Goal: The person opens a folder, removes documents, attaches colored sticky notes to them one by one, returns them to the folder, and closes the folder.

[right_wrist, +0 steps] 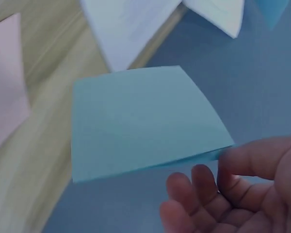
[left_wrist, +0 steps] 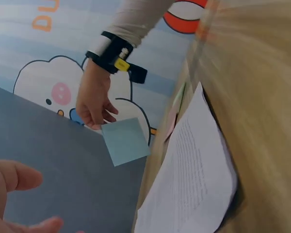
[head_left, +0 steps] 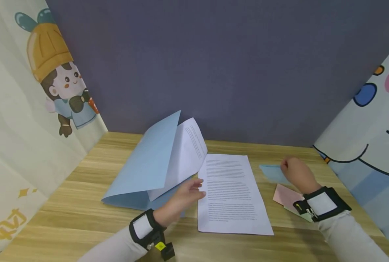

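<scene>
My right hand [head_left: 298, 175] pinches a light blue sticky note [right_wrist: 140, 121] by one edge, between thumb and index finger; the other fingers curl loosely below it. In the left wrist view, the blue note hangs above the table at its far right side. A printed sheet of paper [head_left: 230, 193] lies flat in the middle, and its stack looks more than one page thick. At the sheet's left edge is my left hand [head_left: 186, 196], fingers apart and nothing between them. Whether it touches the sheet, I cannot tell.
A blue folder [head_left: 142, 163] stands half open left of the sheet, with printed pages [head_left: 188, 149] leaning out of it. Pink [head_left: 285, 196] and green [head_left: 302, 214] sticky notes lie under the right wrist. A dark panel [head_left: 214, 65] rises behind the table.
</scene>
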The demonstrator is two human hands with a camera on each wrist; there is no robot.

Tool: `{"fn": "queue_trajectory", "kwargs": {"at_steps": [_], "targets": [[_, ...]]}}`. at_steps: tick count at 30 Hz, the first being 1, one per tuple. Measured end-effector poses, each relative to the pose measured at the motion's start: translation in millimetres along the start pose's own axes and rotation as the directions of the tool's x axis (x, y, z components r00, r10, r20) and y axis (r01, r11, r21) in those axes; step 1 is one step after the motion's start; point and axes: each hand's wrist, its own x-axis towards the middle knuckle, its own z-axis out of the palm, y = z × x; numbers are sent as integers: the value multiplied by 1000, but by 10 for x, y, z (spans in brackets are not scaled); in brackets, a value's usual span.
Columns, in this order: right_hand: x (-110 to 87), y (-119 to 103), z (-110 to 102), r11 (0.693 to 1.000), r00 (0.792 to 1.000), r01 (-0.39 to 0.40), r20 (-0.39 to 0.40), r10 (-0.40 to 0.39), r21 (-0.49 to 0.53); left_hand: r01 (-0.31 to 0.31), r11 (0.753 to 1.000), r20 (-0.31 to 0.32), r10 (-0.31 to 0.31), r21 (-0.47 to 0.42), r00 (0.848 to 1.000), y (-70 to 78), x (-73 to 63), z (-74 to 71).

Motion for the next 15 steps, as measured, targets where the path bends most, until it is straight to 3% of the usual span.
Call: {"fn": "queue_trajectory", "kwargs": {"at_steps": [4,7,11,15], "targets": [[-81,-167,-77,999,999,35,-11,-35,13,-127,977,45,121,171,992,66,83,87],[-141,-297,-103,997,997,77,-24,-77,4,-244,928,93,227,281,970,101,143,146],[-212,-467,-128,993,993,119,-20,-119,0,-354,883,158,320,309,934,168,220,195],[-278,-630,-151,986,986,164,-17,-164,10,-413,854,169,377,316,910,261,303,230]]}}
